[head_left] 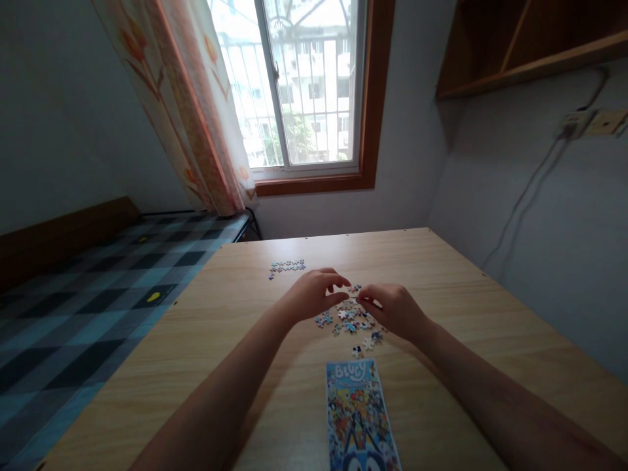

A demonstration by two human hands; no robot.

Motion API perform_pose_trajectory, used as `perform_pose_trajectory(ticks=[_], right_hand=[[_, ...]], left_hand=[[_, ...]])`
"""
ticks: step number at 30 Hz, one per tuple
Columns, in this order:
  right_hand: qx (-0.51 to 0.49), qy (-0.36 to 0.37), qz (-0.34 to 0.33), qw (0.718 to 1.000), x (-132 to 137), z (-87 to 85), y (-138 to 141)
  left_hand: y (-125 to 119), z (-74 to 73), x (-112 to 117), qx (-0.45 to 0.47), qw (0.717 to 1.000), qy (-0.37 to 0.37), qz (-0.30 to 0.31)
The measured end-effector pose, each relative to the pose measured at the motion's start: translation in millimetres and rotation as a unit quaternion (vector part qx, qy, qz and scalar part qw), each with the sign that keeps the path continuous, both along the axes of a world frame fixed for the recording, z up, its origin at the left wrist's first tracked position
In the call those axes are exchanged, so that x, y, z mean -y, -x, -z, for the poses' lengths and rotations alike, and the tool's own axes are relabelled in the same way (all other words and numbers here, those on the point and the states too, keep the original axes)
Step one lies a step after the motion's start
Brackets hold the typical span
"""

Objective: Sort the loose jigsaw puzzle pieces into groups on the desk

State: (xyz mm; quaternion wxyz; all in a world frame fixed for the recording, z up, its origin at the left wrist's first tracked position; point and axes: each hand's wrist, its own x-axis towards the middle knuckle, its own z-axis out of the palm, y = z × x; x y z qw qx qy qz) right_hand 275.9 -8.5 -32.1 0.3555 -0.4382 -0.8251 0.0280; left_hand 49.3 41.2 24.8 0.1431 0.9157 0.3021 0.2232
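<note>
Loose jigsaw pieces [349,325] lie in a small scattered pile on the wooden table, beneath and between my two hands. My left hand [321,292] hovers over the pile's left side, its thumb and fingers apart with nothing visible in them. Opposite it, my right hand [390,306] has thumb and forefinger pinched on a small jigsaw piece, mostly hidden by the fingertips. Farther back on the left, a partly joined strip of jigsaw pieces [288,266] rests flat. Nearer to me lies a colourful "Bluey" picture sheet [360,412] crowded with cartoon characters.
The pale wooden table [206,340] fills the foreground. To its left stands a bed with a checked cover [98,294]. A window [314,98] with a flowered curtain [181,98] is behind. A wall shelf [530,59] and a hanging cable [520,196] are on the right.
</note>
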Motion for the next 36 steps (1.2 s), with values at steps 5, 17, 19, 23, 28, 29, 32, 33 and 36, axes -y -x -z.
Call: perform_pose_trajectory(ticks=[5, 17, 19, 23, 28, 29, 32, 33, 36], right_hand=[[-0.038, 0.013, 0.018, 0.999, 4, -5.1, 1], [-0.107, 0.093, 0.103, 0.984, -16, 16.1, -19], [-0.114, 0.097, 0.107, 0.983, -17, 17.3, -19], [-0.105, 0.098, 0.097, 0.985, -17, 16.7, -18], [-0.112, 0.104, 0.105, 0.983, -17, 17.7, -19], [-0.114, 0.106, 0.105, 0.982, -18, 18.5, -19], [-0.114, 0.109, 0.101, 0.982, -19, 21.1, -19], [-0.114, 0.108, 0.100, 0.982, -19, 21.8, -19], [-0.115, 0.106, 0.098, 0.983, -19, 22.7, -18]], left_hand=[[-23, 9.8, 13, -0.002, 1.000, -0.020, -0.015], [71, 31.2, -53, -0.205, 0.920, -0.003, -0.334], [85, 39.7, -61, -0.211, 0.910, 0.004, -0.358], [101, 50.4, -71, -0.161, 0.893, -0.012, -0.420], [126, 54.5, -74, -0.094, 0.859, -0.051, -0.501], [130, 55.9, -75, -0.087, 0.857, -0.050, -0.505], [138, 61.4, -76, -0.079, 0.862, -0.052, -0.498], [138, 63.2, -77, -0.081, 0.865, -0.056, -0.492], [136, 66.4, -79, -0.096, 0.870, -0.058, -0.479]])
